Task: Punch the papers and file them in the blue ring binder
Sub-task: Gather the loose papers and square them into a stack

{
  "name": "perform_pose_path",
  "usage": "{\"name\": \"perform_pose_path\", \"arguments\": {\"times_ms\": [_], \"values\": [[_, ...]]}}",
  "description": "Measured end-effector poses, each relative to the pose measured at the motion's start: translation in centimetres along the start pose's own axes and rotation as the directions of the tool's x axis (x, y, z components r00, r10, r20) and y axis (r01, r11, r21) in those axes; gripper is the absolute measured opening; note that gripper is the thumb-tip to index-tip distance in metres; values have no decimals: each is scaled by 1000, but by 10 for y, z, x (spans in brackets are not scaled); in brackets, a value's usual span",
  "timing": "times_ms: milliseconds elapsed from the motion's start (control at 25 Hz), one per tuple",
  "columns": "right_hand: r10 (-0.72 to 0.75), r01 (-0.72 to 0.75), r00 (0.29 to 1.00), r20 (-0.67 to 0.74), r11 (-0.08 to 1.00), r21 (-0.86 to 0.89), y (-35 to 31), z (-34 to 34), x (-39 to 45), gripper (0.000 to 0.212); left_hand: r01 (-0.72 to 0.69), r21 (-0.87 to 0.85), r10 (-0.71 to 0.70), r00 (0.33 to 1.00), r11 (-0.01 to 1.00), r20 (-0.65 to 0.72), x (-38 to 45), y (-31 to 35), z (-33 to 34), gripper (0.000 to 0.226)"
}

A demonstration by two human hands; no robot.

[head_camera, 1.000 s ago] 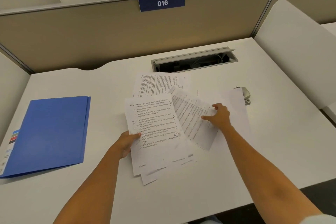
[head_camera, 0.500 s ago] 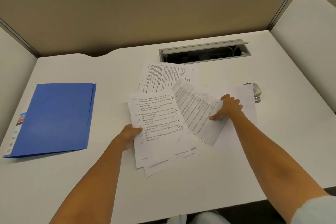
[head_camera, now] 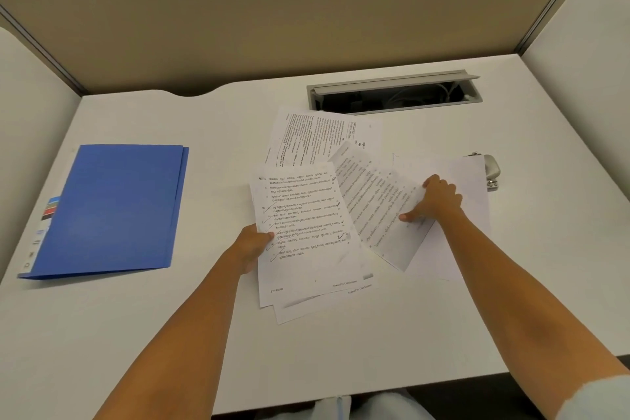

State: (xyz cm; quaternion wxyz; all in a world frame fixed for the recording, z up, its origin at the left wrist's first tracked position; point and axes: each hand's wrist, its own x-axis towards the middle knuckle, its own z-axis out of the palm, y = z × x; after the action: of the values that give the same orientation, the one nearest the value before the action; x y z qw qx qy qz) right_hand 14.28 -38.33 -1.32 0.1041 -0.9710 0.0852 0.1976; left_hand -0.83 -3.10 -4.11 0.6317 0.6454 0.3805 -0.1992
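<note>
Loose papers point(head_camera: 306, 225) lie fanned mid-worktop point(head_camera: 443, 317); the left hand point(head_camera: 250, 244) pinches the front sheet's left edge, fingers curled beneath; the right hand point(head_camera: 438, 198) grips a tilted sheet point(head_camera: 378, 201); the closed blue ring binder point(head_camera: 109, 208) lies well left, apart from both.

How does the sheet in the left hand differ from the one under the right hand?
The left-hand sheet lies nearly square to the person; the right-hand sheet is skewed. The left hand grips its sheet's edge; the right hand pinches its sheet's right edge. Both carry printed text.
</note>
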Motion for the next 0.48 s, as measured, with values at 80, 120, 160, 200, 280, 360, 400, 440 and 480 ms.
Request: {"name": "perform_pose_path", "arguments": {"times_ms": [80, 120, 160, 200, 280, 360, 400, 440, 480], "values": [[-1, 2, 1000, 6, 999, -46, -1, 0, 1, 98, 2, 6, -2, 1000, 1000, -5, -1, 1, 1, 37], [2, -1, 1000, 18, 999, -35, -2, 0, 0, 95, 3, 12, -3, 1000, 1000, -5, -1, 1, 1, 37], [7, -7, 1000, 31, 1000, 4, -1, 1, 0, 95, 4, 17, -4, 1000, 1000, -6, -2, 1, 1, 37], [13, -15, 999, 34, 999, 52, -1, 1, -1, 98, 3, 23, -3, 1000, 1000, -8, -2, 2, 1, 37], [24, -26, 1000, 20, 993, 112, 0, 1, -4, 107, -3, 30, 4, 1000, 1000, -9, -1, 1, 1, 38], [34, -34, 999, 2, 995, 92, 0, 1, -5, 111, -8, 35, 8, 1000, 999, -5, -1, 0, 1, 38], [37, -37, 999, -6, 998, 58, 0, 1, -6, 111, -8, 37, 8, 1000, 999, -6, -2, 0, 1, 38], [38, -37, 999, -15, 999, 17, -1, 0, -5, 112, -7, 38, 7, 1000, 999, -11, -2, 0, 2, 37], [37, -37, 999, -20, 999, -18, -1, 0, -5, 111, -6, 40, 7, 1000, 999, -17, -3, 0, 2, 36]]}}
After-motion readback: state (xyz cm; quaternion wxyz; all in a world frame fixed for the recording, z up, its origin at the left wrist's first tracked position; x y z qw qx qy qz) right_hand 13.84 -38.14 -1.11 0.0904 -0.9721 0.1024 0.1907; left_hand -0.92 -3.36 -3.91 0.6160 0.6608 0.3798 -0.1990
